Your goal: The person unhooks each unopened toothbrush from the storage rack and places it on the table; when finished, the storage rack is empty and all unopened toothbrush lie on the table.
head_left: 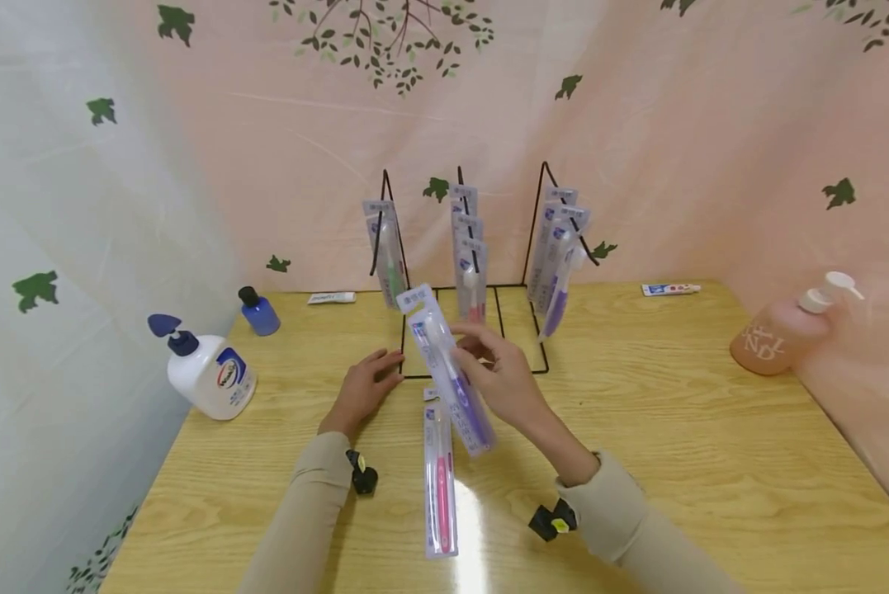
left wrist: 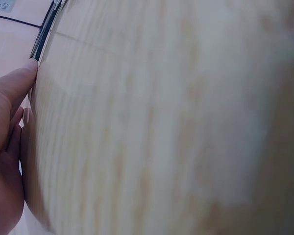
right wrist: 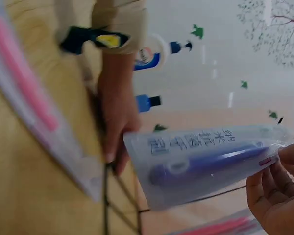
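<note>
My right hand (head_left: 505, 381) pinches a packaged purple toothbrush (head_left: 450, 371) by its edge, tilted above the table in front of the black wire rack (head_left: 546, 351). In the right wrist view the purple handle shows through the clear pack. At the rack's front left corner, my left hand (head_left: 364, 389) holds the base wire between thumb and fingers. A packaged pink toothbrush (head_left: 441, 487) lies on the table below the purple one, its upper end partly covered. Packaged toothbrushes hang on the rack's left, middle and right hooks: a green one (head_left: 390, 260), several in the middle (head_left: 471, 268), purple at right (head_left: 559, 280).
On the left stand a white pump bottle (head_left: 210, 375) and a small blue bottle (head_left: 261, 316). Toothpaste tubes lie at the back left (head_left: 332, 298) and back right (head_left: 670, 289). An orange pump bottle (head_left: 774, 334) stands at the right edge. A patterned curtain (head_left: 288, 124) hangs behind.
</note>
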Motion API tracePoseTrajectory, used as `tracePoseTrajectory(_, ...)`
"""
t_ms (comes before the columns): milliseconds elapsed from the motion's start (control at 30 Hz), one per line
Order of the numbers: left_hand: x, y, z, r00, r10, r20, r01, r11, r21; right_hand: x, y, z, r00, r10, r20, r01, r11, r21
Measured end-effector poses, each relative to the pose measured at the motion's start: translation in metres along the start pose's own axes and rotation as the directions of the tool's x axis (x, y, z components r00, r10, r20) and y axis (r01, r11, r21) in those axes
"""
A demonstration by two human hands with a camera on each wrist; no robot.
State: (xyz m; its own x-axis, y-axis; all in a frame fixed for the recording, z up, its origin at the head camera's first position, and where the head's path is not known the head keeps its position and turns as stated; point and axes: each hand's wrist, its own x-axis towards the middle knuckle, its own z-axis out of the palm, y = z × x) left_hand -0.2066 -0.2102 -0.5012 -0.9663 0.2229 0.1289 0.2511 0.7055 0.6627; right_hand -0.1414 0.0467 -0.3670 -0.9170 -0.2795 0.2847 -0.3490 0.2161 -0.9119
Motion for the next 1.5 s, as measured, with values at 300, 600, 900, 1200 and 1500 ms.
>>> tracePoseTrajectory(300,0.000,0.002,0.000,1.000,-0.002,0.014,0.002,1.000,0.016,-0.033,0.062,-0.006,0.917,0.398,0.033,-0.398,0.905,0.151)
tracePoseTrajectory(600,0.000,0.002,0.000,1.000,-0.022,0.023,0.022,1.000,-0.002,-0.052,0.086,0.009,0.844,0.528,0.096,-0.536,0.838,0.100)
tracePoseTrajectory(900,-0.001,0.001,0.000,1.000,0.003,0.015,-0.003,1.000,-0.003,-0.058,0.092,0.010,0.837,0.530,0.137,-0.536,0.844,0.014)
tracePoseTrajectory(1200,-0.001,0.003,-0.001,1.000,0.005,0.019,-0.005,1.000,0.005,-0.053,0.077,0.000,0.859,0.485,0.164,-0.412,0.845,-0.342)
tracePoseTrajectory(1500,0.000,0.001,0.000,1.000,0.010,0.013,-0.010,1.000,0.014,-0.008,0.044,0.007,0.966,0.197,0.166,-0.130,0.929,-0.345)
